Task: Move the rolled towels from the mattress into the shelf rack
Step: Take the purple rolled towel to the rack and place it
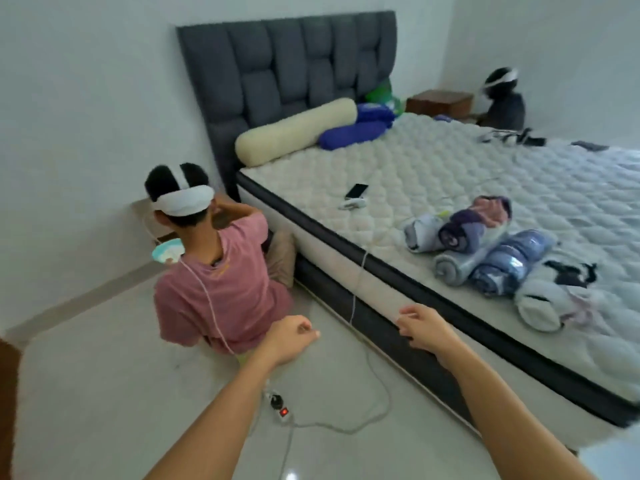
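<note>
Several rolled towels lie in a cluster near the mattress (pixel 433 168) front edge: a pale grey-blue roll (pixel 420 233), a purple and pink roll (pixel 474 221), a light blue roll (pixel 457 266), a dark blue patterned roll (pixel 512 263) and a white roll with black marks (pixel 550 299). My left hand (pixel 289 336) hovers over the floor, fingers curled, holding nothing. My right hand (pixel 424 329) is loosely closed just in front of the bed's side, left of the towels, also with nothing in it. No shelf rack is in view.
A person in a pink shirt (pixel 221 282) sits on the floor beside the bed, close to my left hand. A power strip (pixel 280 408) and white cables lie on the tiles. A phone (pixel 356 191) and bolsters (pixel 294 131) lie on the mattress. Another person (pixel 504 98) sits at the far corner.
</note>
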`<action>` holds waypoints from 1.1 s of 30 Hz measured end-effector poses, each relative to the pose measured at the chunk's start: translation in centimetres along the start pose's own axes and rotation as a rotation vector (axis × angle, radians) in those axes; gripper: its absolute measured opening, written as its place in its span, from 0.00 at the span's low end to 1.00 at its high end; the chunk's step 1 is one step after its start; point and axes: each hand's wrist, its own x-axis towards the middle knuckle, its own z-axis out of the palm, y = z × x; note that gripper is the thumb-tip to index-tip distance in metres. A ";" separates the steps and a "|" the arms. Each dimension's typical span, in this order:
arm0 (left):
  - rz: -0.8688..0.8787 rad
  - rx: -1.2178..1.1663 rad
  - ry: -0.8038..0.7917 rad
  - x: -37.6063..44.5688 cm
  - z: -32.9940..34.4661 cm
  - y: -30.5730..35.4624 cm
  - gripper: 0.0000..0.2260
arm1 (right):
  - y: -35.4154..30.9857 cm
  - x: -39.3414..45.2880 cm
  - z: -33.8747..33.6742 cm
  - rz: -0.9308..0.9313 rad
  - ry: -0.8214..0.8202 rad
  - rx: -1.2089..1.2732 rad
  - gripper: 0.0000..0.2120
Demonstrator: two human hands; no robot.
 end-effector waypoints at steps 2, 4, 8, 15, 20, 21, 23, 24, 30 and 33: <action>0.081 0.036 -0.094 2.9 2.8 4.2 0.09 | 2.9 -0.2 -4.7 0.056 0.132 0.105 0.12; 0.159 0.062 -0.174 5.3 5.5 8.5 0.09 | 5.3 -0.6 -8.8 0.094 0.239 0.193 0.12; 0.220 0.060 -0.305 8.9 10.5 16.7 0.09 | 9.1 0.2 -15.5 0.166 0.336 0.320 0.12; 0.212 0.031 -0.355 16.2 16.6 26.2 0.07 | 11.9 5.6 -23.7 0.219 0.390 0.380 0.08; 0.074 -0.078 -0.379 22.2 19.1 29.6 0.11 | 11.2 11.3 -27.5 0.220 0.443 0.410 0.03; 0.017 -0.121 -0.389 23.4 19.3 30.1 0.12 | 10.9 12.8 -27.9 0.217 0.453 0.423 0.03; -0.091 -0.217 -0.402 26.6 19.3 30.8 0.12 | 9.8 16.1 -28.4 0.212 0.475 0.442 0.03; -0.127 -0.262 -0.397 28.4 19.3 31.1 0.11 | 9.5 17.9 -28.6 0.212 0.477 0.434 0.05; -0.311 -0.478 -0.381 38.2 18.7 32.6 0.21 | 7.5 28.3 -29.5 0.258 0.456 0.397 0.14; -0.408 -0.531 -0.371 41.5 18.7 33.1 0.26 | 6.6 31.6 -30.2 0.287 0.469 0.400 0.17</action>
